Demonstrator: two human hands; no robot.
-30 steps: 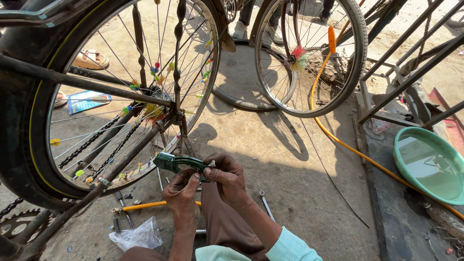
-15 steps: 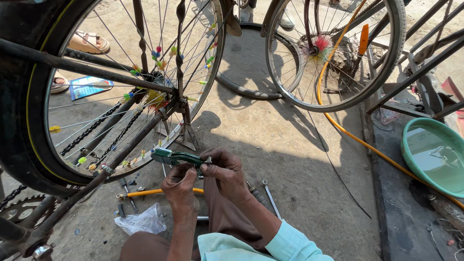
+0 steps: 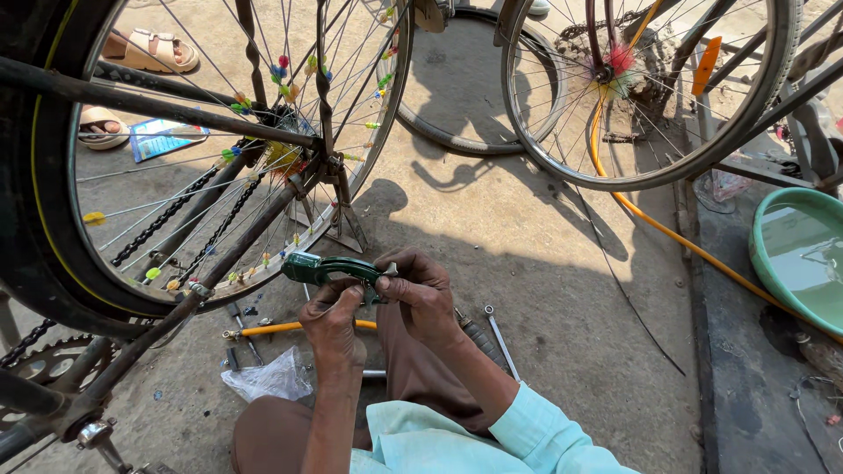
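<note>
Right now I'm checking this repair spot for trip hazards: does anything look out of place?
Yes. Loose tools lie scattered on the concrete by the knees: a silver spanner, a yellow-handled tool and a crumpled clear plastic bag. An orange hose trails across the ground.

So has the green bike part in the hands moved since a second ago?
No, barely: the green bike part still sits just below the rear wheel rim, held by both hands; mainly the camera shifted.

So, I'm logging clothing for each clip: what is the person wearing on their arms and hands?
Both hands are bare: the left hand and right hand show no gloves, rings or watch. The right arm wears a light mint-green long sleeve ending in a cuff at the wrist; the left forearm is uncovered.
</note>
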